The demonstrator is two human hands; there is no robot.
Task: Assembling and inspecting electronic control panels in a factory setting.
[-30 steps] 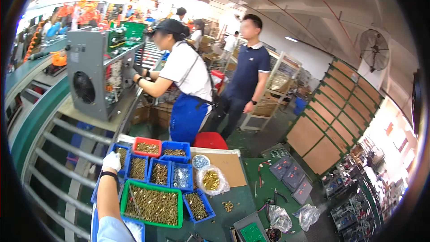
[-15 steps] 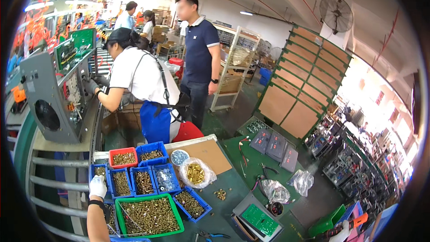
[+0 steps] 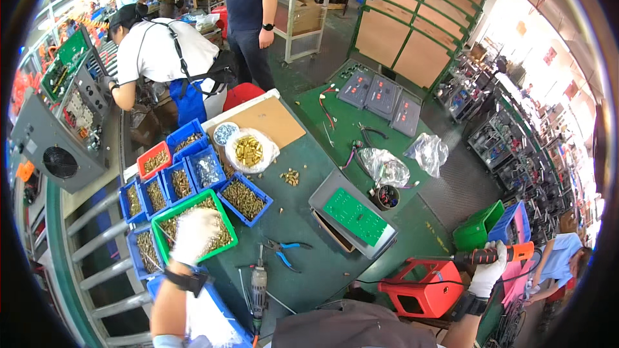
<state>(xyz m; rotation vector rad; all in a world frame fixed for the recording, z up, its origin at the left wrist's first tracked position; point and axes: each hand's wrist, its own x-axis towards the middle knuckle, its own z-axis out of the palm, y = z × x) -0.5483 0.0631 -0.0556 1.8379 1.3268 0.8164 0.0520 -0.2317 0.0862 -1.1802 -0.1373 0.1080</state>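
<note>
My left hand, in a white glove and smeared by motion, is over the green bin of small brass-coloured screws. Its fingers are too blurred to read, and so is anything in them. At the right, my gloved right hand is closed around an orange and black power screwdriver. The tool's tip points left, above a red stand-like housing. Around the green bin are several blue bins of fasteners and a red bin.
Pliers with blue handles and a grey screwdriver tool lie near the front. A green circuit board rests on a grey case. Metal rollers run along the left. A co-worker bends over a grey machine.
The view has tipped down. My left hand has moved from a small blue bin nearer to me, over the green bin. My right hand and its screwdriver have come further into view.
</note>
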